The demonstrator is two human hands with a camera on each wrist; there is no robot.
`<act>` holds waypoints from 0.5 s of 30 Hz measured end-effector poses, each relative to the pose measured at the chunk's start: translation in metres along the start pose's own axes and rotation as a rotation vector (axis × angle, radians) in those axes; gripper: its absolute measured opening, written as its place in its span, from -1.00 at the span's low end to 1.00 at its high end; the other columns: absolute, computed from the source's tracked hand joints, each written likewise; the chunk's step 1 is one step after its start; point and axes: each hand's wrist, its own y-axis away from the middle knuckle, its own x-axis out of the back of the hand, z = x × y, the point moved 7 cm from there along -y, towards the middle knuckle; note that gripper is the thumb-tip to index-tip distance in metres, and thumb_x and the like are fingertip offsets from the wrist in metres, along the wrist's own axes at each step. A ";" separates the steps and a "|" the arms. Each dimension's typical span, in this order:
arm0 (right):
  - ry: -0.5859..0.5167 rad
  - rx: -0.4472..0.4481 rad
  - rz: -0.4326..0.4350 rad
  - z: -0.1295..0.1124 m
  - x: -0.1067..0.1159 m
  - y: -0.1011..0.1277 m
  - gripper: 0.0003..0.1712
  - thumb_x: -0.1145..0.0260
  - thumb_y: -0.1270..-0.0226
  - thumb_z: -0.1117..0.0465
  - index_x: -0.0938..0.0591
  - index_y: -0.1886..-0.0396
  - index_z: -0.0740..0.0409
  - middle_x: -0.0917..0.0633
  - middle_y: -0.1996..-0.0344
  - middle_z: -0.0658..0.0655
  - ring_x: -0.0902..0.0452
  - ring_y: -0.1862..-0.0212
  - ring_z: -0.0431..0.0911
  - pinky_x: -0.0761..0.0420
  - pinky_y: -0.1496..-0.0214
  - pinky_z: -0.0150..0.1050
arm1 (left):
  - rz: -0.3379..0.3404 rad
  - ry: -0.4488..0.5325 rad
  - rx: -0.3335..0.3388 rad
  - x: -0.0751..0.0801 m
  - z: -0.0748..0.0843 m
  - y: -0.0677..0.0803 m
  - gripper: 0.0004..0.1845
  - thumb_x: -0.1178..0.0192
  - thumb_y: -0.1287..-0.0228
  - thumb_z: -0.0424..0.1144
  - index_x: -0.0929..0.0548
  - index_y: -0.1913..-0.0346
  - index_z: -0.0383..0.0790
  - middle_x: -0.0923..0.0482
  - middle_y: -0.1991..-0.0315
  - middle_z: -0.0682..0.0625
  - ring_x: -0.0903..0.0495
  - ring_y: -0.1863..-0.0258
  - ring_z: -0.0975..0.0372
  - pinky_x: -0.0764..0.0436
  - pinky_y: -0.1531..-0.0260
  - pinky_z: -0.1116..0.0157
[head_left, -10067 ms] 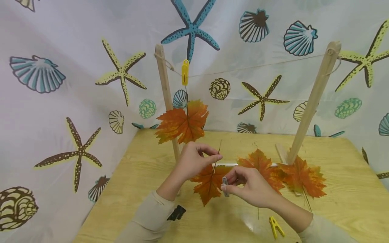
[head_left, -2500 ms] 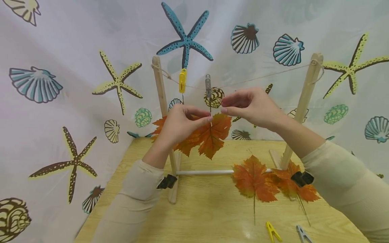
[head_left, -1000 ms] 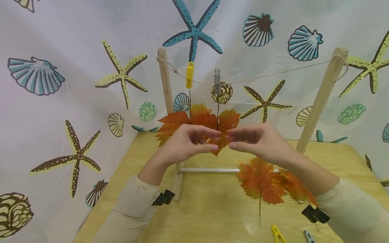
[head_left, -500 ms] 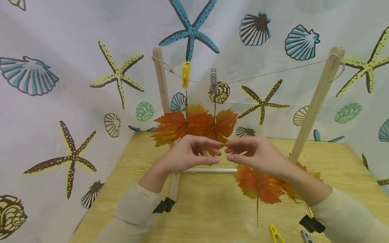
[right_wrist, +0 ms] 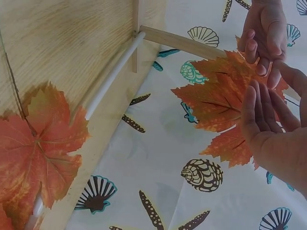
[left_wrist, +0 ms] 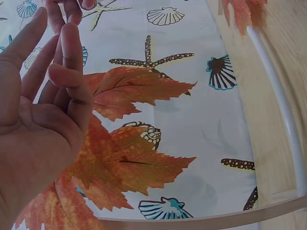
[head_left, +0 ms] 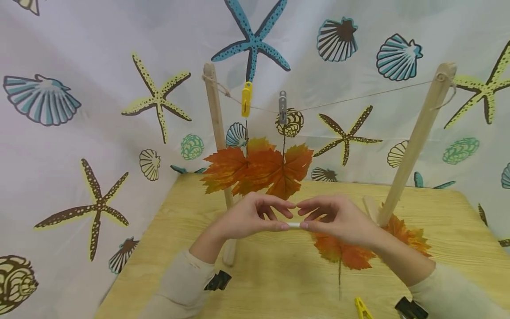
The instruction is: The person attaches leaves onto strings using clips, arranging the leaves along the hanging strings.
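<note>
My left hand (head_left: 249, 217) and right hand (head_left: 342, 219) face each other, fingertips almost together, loosely bent and holding nothing. Above them, two orange maple leaves hang from a string (head_left: 358, 95). A yellow clothespin (head_left: 246, 99) clips the stem of the left leaf (head_left: 225, 166), and a grey clothespin (head_left: 283, 107) that of the right leaf (head_left: 288, 173); the leaves overlap. In the left wrist view the left hand (left_wrist: 43, 110) appears in front of the hanging leaves (left_wrist: 129, 163). The right wrist view has the right hand (right_wrist: 276, 129) beside them.
Two wooden posts (head_left: 416, 144) carry the string, with a white rod (right_wrist: 115, 72) low between them. More maple leaves (head_left: 344, 254) lie at the table's right, one by the right post's foot (head_left: 406, 232). A loose yellow clothespin (head_left: 362, 308) lies at the front. A patterned cloth (head_left: 255, 128) hangs behind.
Earlier my left hand held a leaf's stem and my right a grey clothespin. That leaf now hangs from the string by the clothespin. Both hands have let go and moved down.
</note>
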 end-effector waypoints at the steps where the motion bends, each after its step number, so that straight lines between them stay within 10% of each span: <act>1: -0.006 0.003 -0.006 0.001 -0.001 0.001 -0.57 -0.35 -0.18 0.09 -0.58 -0.06 0.04 -0.63 0.08 0.03 -0.60 0.12 -0.10 -0.61 0.18 -0.24 | 0.002 0.000 -0.001 -0.001 -0.001 0.000 -0.60 -0.33 -0.09 -0.11 -0.61 -0.05 0.07 -0.63 0.23 0.11 -0.55 0.47 0.18 -0.53 0.55 0.28; 15: -0.082 -0.082 -0.071 0.024 -0.022 0.019 -0.64 -0.30 -0.23 0.07 -0.57 -0.04 -0.08 -0.60 0.03 0.02 -0.59 0.11 -0.07 -0.60 0.14 -0.20 | -0.008 0.006 0.015 -0.021 -0.024 0.006 -0.64 -0.31 -0.12 -0.08 -0.63 -0.01 0.01 -0.61 0.13 0.12 -0.58 0.38 0.22 -0.58 0.45 0.27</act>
